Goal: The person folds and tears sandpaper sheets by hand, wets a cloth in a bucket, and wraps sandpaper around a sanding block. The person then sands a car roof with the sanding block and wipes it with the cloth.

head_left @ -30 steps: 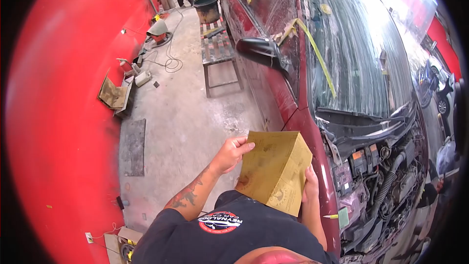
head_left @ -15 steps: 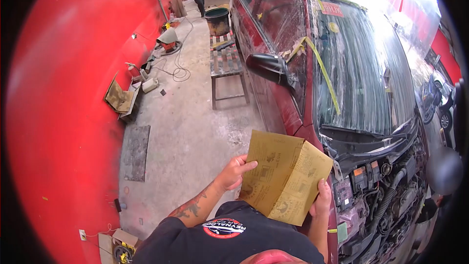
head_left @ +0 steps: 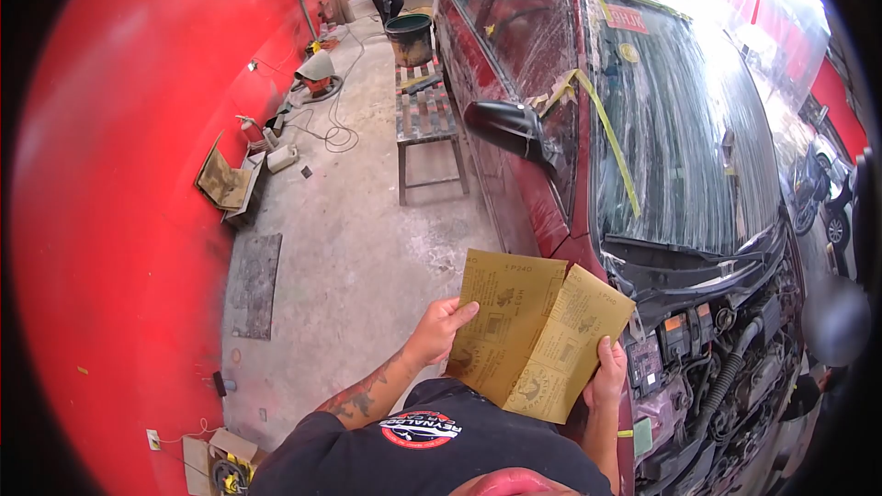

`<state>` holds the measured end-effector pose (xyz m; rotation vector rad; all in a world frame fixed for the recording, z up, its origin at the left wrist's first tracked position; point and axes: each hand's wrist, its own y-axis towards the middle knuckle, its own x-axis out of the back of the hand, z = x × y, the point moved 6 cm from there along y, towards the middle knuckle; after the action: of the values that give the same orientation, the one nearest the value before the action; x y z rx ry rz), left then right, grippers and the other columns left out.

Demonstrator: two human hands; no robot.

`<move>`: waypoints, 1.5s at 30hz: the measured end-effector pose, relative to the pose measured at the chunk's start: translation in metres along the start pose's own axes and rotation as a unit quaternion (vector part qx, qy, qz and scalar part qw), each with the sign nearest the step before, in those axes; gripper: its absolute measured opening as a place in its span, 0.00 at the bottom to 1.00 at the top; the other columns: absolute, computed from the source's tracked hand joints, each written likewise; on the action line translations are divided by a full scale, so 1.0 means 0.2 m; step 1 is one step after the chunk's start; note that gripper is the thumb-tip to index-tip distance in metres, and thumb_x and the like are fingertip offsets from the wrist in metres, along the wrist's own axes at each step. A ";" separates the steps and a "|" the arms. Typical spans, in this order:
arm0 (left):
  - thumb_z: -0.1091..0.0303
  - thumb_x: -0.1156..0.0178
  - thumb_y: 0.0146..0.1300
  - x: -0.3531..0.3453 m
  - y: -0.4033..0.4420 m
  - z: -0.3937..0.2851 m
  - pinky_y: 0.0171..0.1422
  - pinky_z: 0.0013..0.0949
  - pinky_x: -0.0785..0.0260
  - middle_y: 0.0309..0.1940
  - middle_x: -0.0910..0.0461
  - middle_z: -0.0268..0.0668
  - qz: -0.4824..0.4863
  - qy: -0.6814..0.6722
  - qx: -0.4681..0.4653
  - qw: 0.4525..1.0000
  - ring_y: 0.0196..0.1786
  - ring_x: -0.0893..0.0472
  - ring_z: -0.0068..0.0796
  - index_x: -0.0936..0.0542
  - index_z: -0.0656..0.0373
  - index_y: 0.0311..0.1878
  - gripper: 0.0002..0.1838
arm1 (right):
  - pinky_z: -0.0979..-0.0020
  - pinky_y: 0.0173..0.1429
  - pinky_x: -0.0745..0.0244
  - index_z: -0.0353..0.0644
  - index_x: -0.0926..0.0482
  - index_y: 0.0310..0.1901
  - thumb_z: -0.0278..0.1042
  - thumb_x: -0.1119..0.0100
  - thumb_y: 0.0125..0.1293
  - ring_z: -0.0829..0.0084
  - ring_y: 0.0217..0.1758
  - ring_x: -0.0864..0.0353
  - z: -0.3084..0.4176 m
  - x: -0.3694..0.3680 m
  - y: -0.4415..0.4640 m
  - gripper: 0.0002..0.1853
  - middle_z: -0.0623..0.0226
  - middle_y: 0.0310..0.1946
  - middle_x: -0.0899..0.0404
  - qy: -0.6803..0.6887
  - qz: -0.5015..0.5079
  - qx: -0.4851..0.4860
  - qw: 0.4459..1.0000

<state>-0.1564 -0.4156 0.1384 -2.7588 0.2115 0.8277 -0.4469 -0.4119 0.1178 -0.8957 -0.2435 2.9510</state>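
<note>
1. In the head view, the sheet of sandpaper [head_left: 505, 312] was up in front of the chest, with the dark shirt [head_left: 441, 427] below it. It had a fold down the middle.

2. The left hand [head_left: 436, 329] had the sheet's left edge, with the thumb on the front. The other fingers looked curled behind, but I could not tell how tight they were. If they were loose, that side could slip and flop down.

3. The right hand [head_left: 606, 375] held the right edge, its thumb on the front too. Its other fingers were mostly hidden, so I could not tell how they lay.

4. The top edge had a little notch at the fold. I could not tell if it was a rip. If it was, pulling the hands apart could make it longer and split the sheet.

5. The right side was close to the red car [head_left: 524, 193] and its open engine space [head_left: 703, 358]. A wide swing that way could bump or scratch the paint, or a dropped sheet could fall among the engine parts.

6. Farther off, a cord [head_left: 335, 136] lay in loops on the floor [head_left: 349, 220]. Walking there with eyes on the sheet could make a foot catch.
</note>
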 end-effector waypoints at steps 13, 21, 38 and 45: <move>0.67 0.46 0.76 0.00 -0.07 0.01 0.60 0.28 0.28 0.54 0.17 0.41 -0.046 0.017 -0.054 0.997 0.53 0.19 0.24 0.23 0.73 0.60 0.18 | 0.74 0.52 0.24 0.30 0.22 0.54 0.35 0.51 0.78 0.75 0.46 0.18 0.00 0.02 -0.02 0.16 0.62 0.48 0.16 -0.059 -0.003 0.057 0.997; 0.66 0.46 0.76 0.00 -0.08 -0.02 0.59 0.28 0.28 0.53 0.17 0.39 -0.042 0.062 -0.059 0.995 0.53 0.19 0.22 0.23 0.71 0.60 0.18 | 0.74 0.53 0.24 0.30 0.23 0.55 0.34 0.50 0.78 0.75 0.46 0.17 0.00 -0.01 -0.01 0.15 0.62 0.48 0.16 -0.055 -0.007 0.062 0.997; 0.61 0.44 0.76 -0.03 -0.05 -0.14 0.50 0.25 0.27 0.46 0.15 0.36 -0.043 0.136 -0.092 0.985 0.45 0.19 0.20 0.19 0.70 0.54 0.19 | 0.77 0.49 0.24 0.35 0.23 0.46 0.31 0.45 0.75 0.79 0.42 0.18 0.09 -0.04 0.09 0.08 0.64 0.44 0.16 -0.002 -0.024 0.094 0.995; 0.61 0.44 0.76 -0.04 -0.09 -0.11 0.50 0.25 0.27 0.45 0.15 0.36 -0.071 0.129 -0.121 0.982 0.45 0.19 0.19 0.19 0.70 0.53 0.19 | 0.77 0.49 0.24 0.36 0.23 0.46 0.32 0.45 0.76 0.79 0.42 0.19 0.10 -0.07 0.07 0.08 0.66 0.43 0.16 -0.001 -0.038 0.131 0.991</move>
<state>-0.1478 -0.4043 0.1642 -3.0637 -0.0426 0.4849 -0.4460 -0.4291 0.1390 -0.8273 0.1055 2.8241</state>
